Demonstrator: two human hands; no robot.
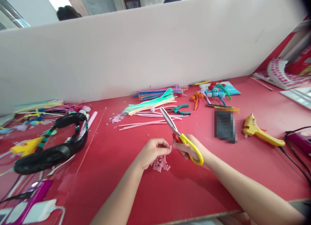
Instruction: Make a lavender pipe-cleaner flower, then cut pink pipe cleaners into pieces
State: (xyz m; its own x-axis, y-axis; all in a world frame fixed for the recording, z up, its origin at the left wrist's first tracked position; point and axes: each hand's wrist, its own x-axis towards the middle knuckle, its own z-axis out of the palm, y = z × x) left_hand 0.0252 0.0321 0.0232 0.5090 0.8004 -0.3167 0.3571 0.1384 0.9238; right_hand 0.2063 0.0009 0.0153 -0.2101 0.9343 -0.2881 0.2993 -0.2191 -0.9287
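Yellow-handled scissors (191, 147) are held in my right hand (186, 147), with the blades pointing up and to the left. Just left of it, my left hand (155, 151) pinches a tiny pink piece (170, 148) between thumb and fingertips. Below the left hand lies a small pile of short pink pieces (160, 164) on the red table (116, 186). Pink pipe cleaners (143, 123) lie farther back, beside a mint and cream bundle (150, 103).
Teal-handled pliers (181, 110) lie behind the scissors. To the right are a pixelated dark object (224, 126) and a yellow glue gun (262, 132). A black ring-shaped device (52, 153) lies at left. A white partition (136, 53) stands behind.
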